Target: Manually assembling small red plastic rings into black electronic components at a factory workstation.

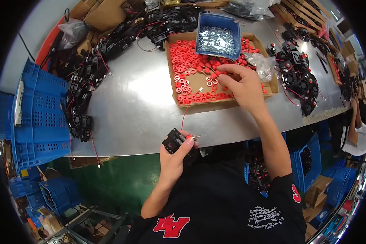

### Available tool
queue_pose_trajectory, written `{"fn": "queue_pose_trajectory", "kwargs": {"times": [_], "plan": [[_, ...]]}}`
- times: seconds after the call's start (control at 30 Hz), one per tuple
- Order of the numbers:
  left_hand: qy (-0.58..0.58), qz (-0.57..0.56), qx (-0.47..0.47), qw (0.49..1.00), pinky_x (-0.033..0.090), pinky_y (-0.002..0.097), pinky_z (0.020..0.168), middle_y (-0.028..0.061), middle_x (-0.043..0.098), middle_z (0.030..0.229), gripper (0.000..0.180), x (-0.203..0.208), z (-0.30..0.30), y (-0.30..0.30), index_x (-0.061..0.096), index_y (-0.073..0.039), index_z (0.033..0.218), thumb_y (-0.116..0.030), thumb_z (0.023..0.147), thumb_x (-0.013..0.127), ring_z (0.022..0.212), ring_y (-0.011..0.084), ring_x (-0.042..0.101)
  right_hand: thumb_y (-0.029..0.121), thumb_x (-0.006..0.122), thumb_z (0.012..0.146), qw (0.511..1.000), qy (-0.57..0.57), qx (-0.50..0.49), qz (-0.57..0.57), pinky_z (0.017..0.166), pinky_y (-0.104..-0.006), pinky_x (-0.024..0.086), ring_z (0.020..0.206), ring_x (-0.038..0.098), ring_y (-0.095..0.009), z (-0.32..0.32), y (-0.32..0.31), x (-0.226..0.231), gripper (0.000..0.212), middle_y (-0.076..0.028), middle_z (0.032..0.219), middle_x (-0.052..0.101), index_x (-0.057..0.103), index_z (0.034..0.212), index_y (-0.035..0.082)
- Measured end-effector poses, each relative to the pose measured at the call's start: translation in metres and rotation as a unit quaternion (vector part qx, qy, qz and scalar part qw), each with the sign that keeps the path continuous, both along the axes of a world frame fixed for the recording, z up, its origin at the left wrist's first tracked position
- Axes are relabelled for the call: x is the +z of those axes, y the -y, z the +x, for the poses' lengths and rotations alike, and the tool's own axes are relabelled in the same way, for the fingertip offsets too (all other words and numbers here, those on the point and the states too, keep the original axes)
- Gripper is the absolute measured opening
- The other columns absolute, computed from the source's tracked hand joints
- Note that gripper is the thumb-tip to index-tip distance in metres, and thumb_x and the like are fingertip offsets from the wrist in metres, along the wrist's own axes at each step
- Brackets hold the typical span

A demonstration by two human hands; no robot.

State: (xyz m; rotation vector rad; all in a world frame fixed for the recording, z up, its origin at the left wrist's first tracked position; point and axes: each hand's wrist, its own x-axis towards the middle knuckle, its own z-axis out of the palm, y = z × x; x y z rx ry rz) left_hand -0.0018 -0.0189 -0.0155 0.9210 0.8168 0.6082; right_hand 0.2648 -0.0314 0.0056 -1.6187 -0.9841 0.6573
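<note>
My left hand (pixel 176 156), near the table's front edge, is closed round a small black blower fan (pixel 173 140). A screw with a red collar (pixel 190 137) sits at its thumb tip, the metal shaft pointing right. A thin red wire runs up from the fan to a white connector (pixel 200 89) over the tray. My right hand (pixel 245 85) reaches into the cardboard tray (pixel 227 101), thumb and forefinger closing on a small red part (pixel 218 73) in the pile. Loose red washers (pixel 183 51) and red-collared screws (pixel 210 64) fill much of the tray.
A blue bin of shiny metal pieces (pixel 217 40) rests on the tray's far side, beside a clear plastic bag (pixel 264 67). Black fans lie heaped along the left (pixel 83 81) and right (pixel 301 73). A blue crate (pixel 44 116) stands left. Another person's arm (pixel 357 116) shows far right.
</note>
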Motion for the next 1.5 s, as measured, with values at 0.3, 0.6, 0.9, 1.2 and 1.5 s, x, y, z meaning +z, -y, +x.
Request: {"fn": "queue_pose_trajectory", "kwargs": {"times": [0.3, 0.6, 0.9, 1.2, 1.5], "plan": [[0.003, -0.013, -0.016, 1.000, 0.056, 0.0341, 0.079, 0.0109, 0.068, 0.093, 0.019, -0.001, -0.004, -0.006, 0.061, 0.001, 0.104, -0.012, 0.092, 0.067, 0.082, 0.0180, 0.068, 0.013, 0.068, 0.091, 0.954, 0.297, -0.012, 0.020, 0.070, -0.0279, 0.053, 0.076, 0.068, -0.017, 0.002, -0.005, 0.003, 0.022, -0.012, 0.092, 0.072, 0.069, 0.110, 0.000], [0.009, -0.027, -0.013, 1.000, 0.056, 0.0347, 0.079, 0.0118, 0.068, 0.093, 0.019, -0.002, -0.004, -0.006, 0.060, 0.001, 0.104, -0.011, 0.091, 0.067, 0.082, 0.0185, 0.068, 0.006, 0.066, 0.090, 0.971, 0.237, 0.029, -0.011, 0.071, -0.0265, 0.052, 0.081, 0.066, -0.014, 0.004, -0.004, -0.002, 0.021, -0.010, 0.097, 0.071, 0.070, 0.110, 0.001], [0.006, -0.016, -0.020, 1.000, 0.056, 0.0346, 0.079, 0.0127, 0.068, 0.094, 0.021, -0.003, -0.005, -0.007, 0.060, 0.001, 0.106, -0.013, 0.092, 0.066, 0.083, 0.0186, 0.068, -0.001, 0.064, 0.085, 0.991, 0.130, 0.021, -0.039, 0.069, -0.0242, 0.054, 0.078, 0.066, -0.010, 0.004, 0.001, -0.002, 0.017, -0.007, 0.088, 0.070, 0.069, 0.101, 0.000], [0.001, -0.024, -0.021, 0.999, 0.056, 0.0342, 0.079, 0.0132, 0.069, 0.094, 0.021, -0.003, -0.006, -0.007, 0.060, 0.002, 0.106, -0.013, 0.092, 0.066, 0.083, 0.0188, 0.068, 0.002, 0.067, 0.083, 0.941, 0.337, -0.017, 0.004, 0.073, -0.0310, 0.055, 0.082, 0.068, -0.021, 0.011, 0.002, -0.002, 0.016, -0.009, 0.092, 0.067, 0.070, 0.098, 0.001], [0.011, -0.022, -0.028, 0.999, 0.056, 0.0339, 0.080, 0.0134, 0.069, 0.095, 0.021, -0.003, -0.005, -0.007, 0.060, 0.002, 0.106, -0.013, 0.092, 0.067, 0.083, 0.0186, 0.068, 0.009, 0.069, 0.084, 0.905, 0.389, 0.156, -0.073, 0.079, -0.0362, 0.053, 0.088, 0.067, -0.027, 0.004, -0.010, 0.005, 0.019, -0.012, 0.096, 0.068, 0.072, 0.102, 0.004]]}}
